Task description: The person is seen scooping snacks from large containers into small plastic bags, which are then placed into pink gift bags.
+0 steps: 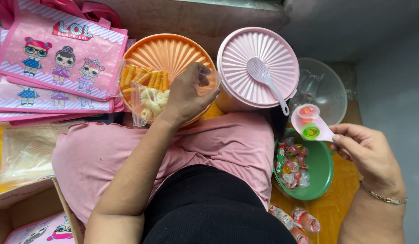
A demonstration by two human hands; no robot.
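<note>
Pink printed bags (pixel 56 63) are stacked at my ten o'clock, and a cardboard box (pixel 28 212) with one more bag in it sits at eight o'clock. My pink-clad lap fills the middle and hides the floor between both hands. At twelve o'clock an orange lid (pixel 166 52) and a pink lid (pixel 252 63) sit side by side on their tubs; a pink spoon (pixel 266 81) lies on the pink lid, bowl at eleven, handle running to five. A clear bowl (pixel 327 90) stands at two o'clock, behind my scoop.

My left hand (pixel 187 97) is closed around the mouth of a clear snack bag (pixel 144 92), which rests on the orange lid and holds yellow sticks and pale curls. My right hand (pixel 365 151) pinches the handle of a pink scoop (pixel 311 124) between thumb and fingers. The scoop's long axis runs from ten to four, bowl toward ten, carrying a red and a green jelly cup. It hovers above the green bowl (pixel 322 174) at three o'clock, which holds more jelly cups. More jellies (pixel 295 221) lie at five o'clock.
</note>
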